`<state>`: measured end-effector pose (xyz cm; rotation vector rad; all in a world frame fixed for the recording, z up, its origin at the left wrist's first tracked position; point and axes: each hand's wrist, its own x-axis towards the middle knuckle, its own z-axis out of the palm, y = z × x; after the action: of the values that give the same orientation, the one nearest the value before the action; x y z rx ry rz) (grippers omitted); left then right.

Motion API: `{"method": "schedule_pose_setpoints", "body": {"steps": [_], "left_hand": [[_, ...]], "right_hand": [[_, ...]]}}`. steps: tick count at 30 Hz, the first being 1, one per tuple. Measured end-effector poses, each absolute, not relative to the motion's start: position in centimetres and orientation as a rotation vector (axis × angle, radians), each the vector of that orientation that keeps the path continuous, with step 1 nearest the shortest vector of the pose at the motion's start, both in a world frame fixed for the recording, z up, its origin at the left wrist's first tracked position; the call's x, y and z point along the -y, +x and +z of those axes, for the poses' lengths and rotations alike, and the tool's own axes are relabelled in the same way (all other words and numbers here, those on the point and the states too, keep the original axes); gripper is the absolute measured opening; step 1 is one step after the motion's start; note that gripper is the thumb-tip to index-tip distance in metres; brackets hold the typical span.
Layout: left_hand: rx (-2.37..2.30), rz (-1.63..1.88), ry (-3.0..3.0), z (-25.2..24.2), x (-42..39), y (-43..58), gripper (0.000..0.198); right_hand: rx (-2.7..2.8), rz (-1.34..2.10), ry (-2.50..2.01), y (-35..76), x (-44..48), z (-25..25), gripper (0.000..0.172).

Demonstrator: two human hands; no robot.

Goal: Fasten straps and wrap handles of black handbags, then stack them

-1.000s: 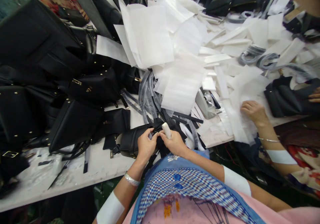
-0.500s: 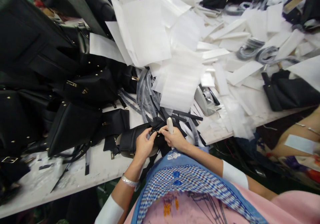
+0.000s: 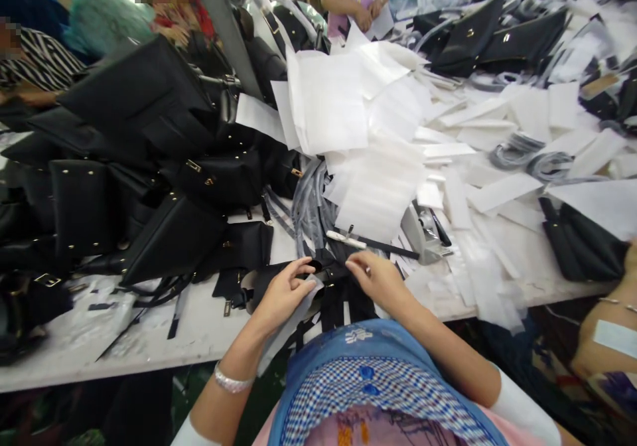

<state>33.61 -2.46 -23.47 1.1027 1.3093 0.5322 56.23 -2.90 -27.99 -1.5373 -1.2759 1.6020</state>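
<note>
A small black bag [image 3: 263, 281] lies at the table's front edge. My left hand [image 3: 286, 297] is over its right end, thumb and fingers closed on a thin pale sheet [image 3: 279, 341] that hangs down past the edge. To the right, my right hand [image 3: 381, 281] is above dark straps [image 3: 338, 275], its fingers curled, apart from the thumb and holding nothing. Just beyond it, a white-handled tool [image 3: 343, 238] rests across the straps and wrapped strips. Where the sheet meets the bag is partly hidden by my left hand.
Black bags [image 3: 194, 174] are heaped to the left. White foam sheets [image 3: 373, 187] cover the middle and right, beside a grey tape dispenser [image 3: 423, 233]. Grey-wrapped straps [image 3: 308, 200] lie ahead. A co-worker's arm [image 3: 610, 320] is at the right, by another black bag [image 3: 587, 240].
My right hand has let go of the white-handled tool, which now lies on the table, and has drawn away from my left hand. The view has tipped up, showing people across the table.
</note>
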Motion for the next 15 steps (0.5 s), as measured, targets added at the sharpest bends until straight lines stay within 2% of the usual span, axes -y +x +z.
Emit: {"method": "schedule_pose_setpoints", "body": {"steps": [3,6,11,15], "left_hand": [[-1.288,0.654,1.089,-23.8,2.4,36.1,0.053],[-1.248,0.671,1.166,-23.7,2.4,37.6,0.059],[-1.394,0.68,1.239,-22.6,6.3,34.2,0.06],[-1.278,0.384,1.078,-23.2,11.6,29.3,0.065]], "right_hand": [[1.292,2.013,-1.277,52.8,5.5,-27.4,0.039],[1.182,2.197,-1.088,49.9,6.7,-27.4,0.048],[0.916,2.119,-1.032,50.0,5.0,-26.9,0.049],[0.858,1.964,-1.053,51.5,2.9,-26.0,0.051]]}}
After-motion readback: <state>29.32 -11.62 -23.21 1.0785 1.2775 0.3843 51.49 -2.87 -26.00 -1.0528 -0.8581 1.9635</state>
